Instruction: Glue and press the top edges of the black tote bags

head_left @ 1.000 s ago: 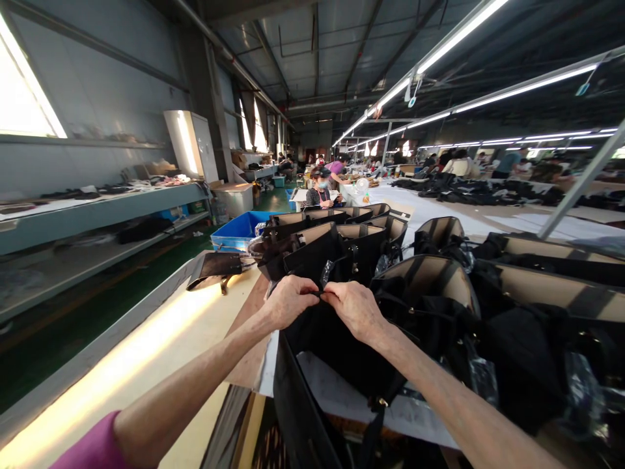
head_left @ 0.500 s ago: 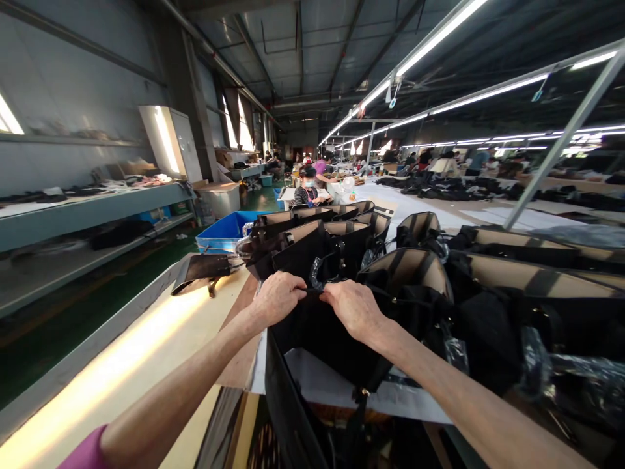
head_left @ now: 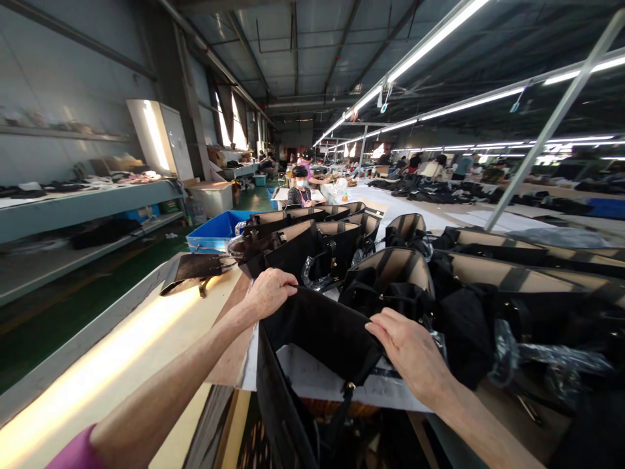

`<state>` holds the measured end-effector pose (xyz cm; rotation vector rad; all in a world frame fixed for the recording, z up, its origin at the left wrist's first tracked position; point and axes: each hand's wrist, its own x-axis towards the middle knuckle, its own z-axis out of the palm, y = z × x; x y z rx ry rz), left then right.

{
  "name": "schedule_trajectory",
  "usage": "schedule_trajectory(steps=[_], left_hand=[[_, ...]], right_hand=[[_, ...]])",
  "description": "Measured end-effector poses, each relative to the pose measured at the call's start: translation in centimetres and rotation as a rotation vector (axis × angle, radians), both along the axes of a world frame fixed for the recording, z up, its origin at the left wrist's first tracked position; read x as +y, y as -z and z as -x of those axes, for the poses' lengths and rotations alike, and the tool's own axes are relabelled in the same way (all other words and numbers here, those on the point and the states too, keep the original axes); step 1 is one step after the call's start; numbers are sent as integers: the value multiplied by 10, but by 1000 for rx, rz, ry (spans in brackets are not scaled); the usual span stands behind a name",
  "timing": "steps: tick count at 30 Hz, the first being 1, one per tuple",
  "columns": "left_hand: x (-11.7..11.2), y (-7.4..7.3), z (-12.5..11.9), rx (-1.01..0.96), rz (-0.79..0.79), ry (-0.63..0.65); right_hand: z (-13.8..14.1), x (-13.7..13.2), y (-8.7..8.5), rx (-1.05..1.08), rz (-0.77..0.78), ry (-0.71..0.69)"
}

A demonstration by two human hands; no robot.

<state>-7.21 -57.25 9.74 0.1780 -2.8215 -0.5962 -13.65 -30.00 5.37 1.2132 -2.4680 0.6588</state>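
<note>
A black bag panel (head_left: pixel 322 332) stands on edge in front of me on the workbench. My left hand (head_left: pixel 267 293) is closed on its upper left corner. My right hand (head_left: pixel 407 348) grips its right edge, fingers curled over the black material. Under the panel lies a white sheet (head_left: pixel 317 381). Just behind the panel stands a row of open black handbags with tan linings (head_left: pixel 390 267), some with clear plastic wrap around the handles.
The bench (head_left: pixel 146 345) has a lit strip along its left edge. A flat dark bag piece (head_left: pixel 193 267) lies on it, a blue bin (head_left: pixel 215 231) beyond. A seated co-worker (head_left: pixel 297 189) faces me farther back. Shelves (head_left: pixel 88 202) line the left wall; a slanted metal pole (head_left: pixel 547 130) rises at right.
My hands were pinched together at the panel's top middle. They have spread apart: the right hand slid down to the right edge, the left stayed at the upper left. The view turned slightly right.
</note>
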Motion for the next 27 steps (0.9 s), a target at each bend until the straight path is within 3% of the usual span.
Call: schedule_trajectory(steps=[3,10,16,21,24,27], left_hand=[[-5,-4,0,-5,-50,38],[4,-20,24,15,-140,310],[26,-16,52,-44,-148,344],[32,-18,48,-43,-184,334],[33,-19,44,-49,-215,293],[27,-19,35,-52,-263,236]], right_hand=[[-11,1,-2,97,-23,-20],[-47,19,-7,79,58,-27],[-53,23,0,-32,-106,-55],[-29,-19,-24,-99,-103,124],[-5,-63,-41,-152,-69,14],[18,-97,-46,-176,-121,-78]])
